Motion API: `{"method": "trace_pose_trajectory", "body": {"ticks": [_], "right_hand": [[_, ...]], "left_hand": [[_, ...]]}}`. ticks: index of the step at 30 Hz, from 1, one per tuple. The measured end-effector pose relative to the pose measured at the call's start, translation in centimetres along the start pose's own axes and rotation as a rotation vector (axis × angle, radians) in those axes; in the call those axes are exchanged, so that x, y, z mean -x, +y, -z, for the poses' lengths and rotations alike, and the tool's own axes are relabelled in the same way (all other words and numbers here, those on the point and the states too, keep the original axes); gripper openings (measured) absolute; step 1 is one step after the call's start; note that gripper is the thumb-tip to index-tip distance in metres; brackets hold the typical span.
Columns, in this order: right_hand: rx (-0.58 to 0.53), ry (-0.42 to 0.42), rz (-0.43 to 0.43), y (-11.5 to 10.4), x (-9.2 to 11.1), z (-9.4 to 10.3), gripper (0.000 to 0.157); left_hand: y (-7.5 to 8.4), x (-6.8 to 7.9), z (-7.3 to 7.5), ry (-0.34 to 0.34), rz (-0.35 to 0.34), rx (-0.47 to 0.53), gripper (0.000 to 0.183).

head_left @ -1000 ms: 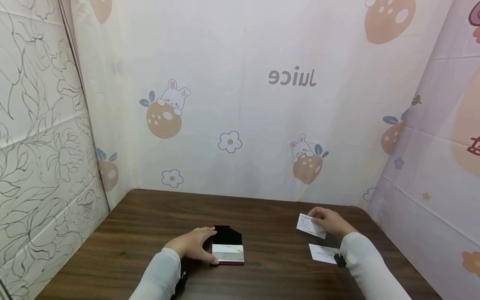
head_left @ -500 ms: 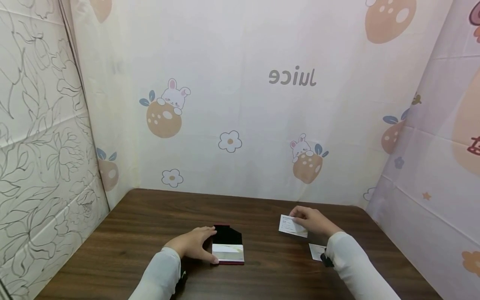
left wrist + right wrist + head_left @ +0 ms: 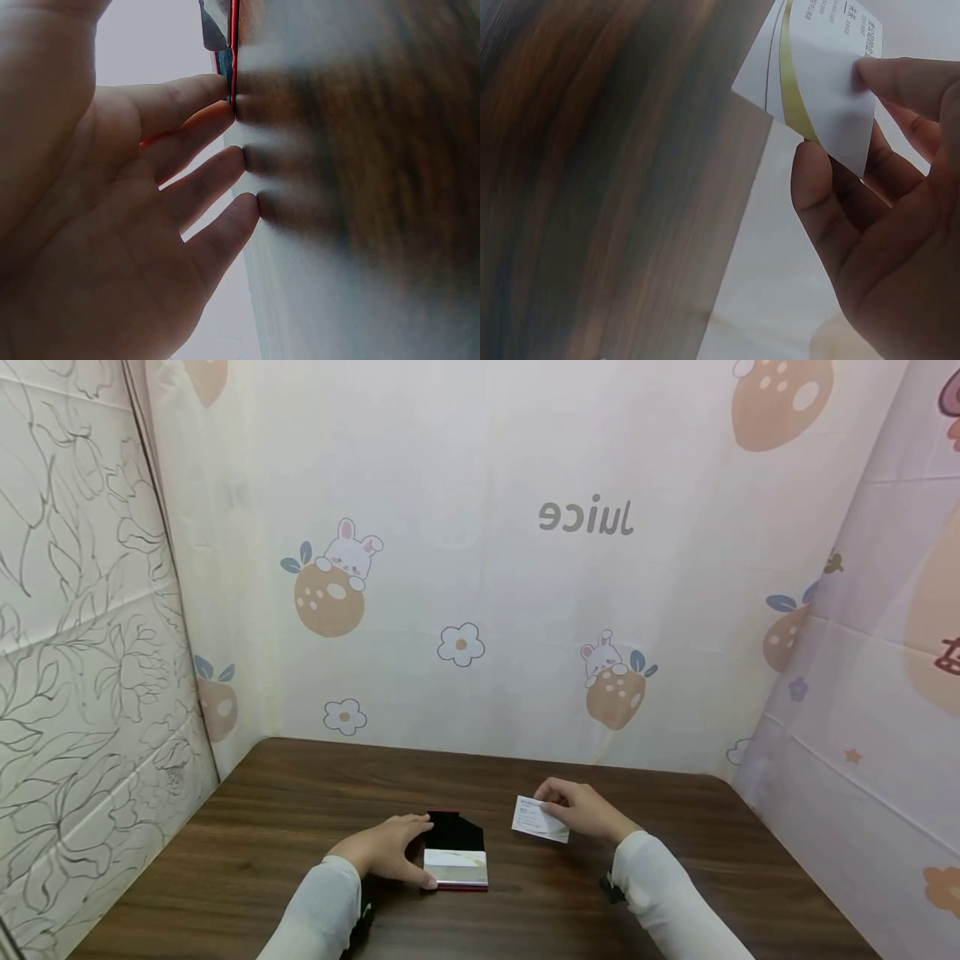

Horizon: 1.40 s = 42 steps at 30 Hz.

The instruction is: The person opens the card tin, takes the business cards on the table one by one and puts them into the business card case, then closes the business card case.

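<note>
A small flip-lid card case (image 3: 455,833), black inside with a red edge, lies open on the table. A white card with a yellow curve (image 3: 463,857) shows in its near half. My left hand (image 3: 386,850) rests at the case's left side, thumb at the near corner and forefinger at the far one. In the left wrist view its fingers (image 3: 214,169) are nearly straight, tips down on the tabletop and case edge. To the right of the case, my right hand (image 3: 585,810) pinches a printed business card (image 3: 536,820) by its right side, thumb on the face, held above the table.
A dark wood-grain table (image 3: 300,793) carries everything. Behind it hangs a white printed curtain (image 3: 480,560), with patterned sheets at the left (image 3: 82,635) and right (image 3: 862,693). Dark wrist gear (image 3: 611,887) sits under the right sleeve.
My right hand has carried the business card leftward toward the case. Another card on the table has passed out of sight behind the right sleeve. The left hand and case stay put.
</note>
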State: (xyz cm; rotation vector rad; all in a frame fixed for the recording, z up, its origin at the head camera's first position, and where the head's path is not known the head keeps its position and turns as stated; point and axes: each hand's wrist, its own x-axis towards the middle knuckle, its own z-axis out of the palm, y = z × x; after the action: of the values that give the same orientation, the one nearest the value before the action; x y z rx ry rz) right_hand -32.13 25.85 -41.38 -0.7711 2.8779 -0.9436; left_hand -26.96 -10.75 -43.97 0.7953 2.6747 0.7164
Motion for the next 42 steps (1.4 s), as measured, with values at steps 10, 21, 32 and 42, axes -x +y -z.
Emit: {"method": "trace_pose_trajectory", "body": {"ticks": [10,21,32,42], "right_hand": [[-0.013,-0.041,0.044,-2.9,-1.2,-2.4,0.009],[-0.035,-0.084,0.139,-5.6,-2.4,-4.8,0.011],[-0.037,-0.139,0.164,-7.7,-3.7,-7.3,0.020],[0.002,-0.098,0.203,-8.1,-3.9,-8.4,0.016]], "left_hand": [[0.2,0.0,0.0,0.011,0.003,0.004,0.090],[0.3,-0.3,-0.1,0.015,0.023,-0.004,0.092],[0.2,-0.4,-0.2,0.015,0.038,-0.010,0.097],[0.3,-0.4,-0.1,0.019,0.041,-0.022,0.100]]}}
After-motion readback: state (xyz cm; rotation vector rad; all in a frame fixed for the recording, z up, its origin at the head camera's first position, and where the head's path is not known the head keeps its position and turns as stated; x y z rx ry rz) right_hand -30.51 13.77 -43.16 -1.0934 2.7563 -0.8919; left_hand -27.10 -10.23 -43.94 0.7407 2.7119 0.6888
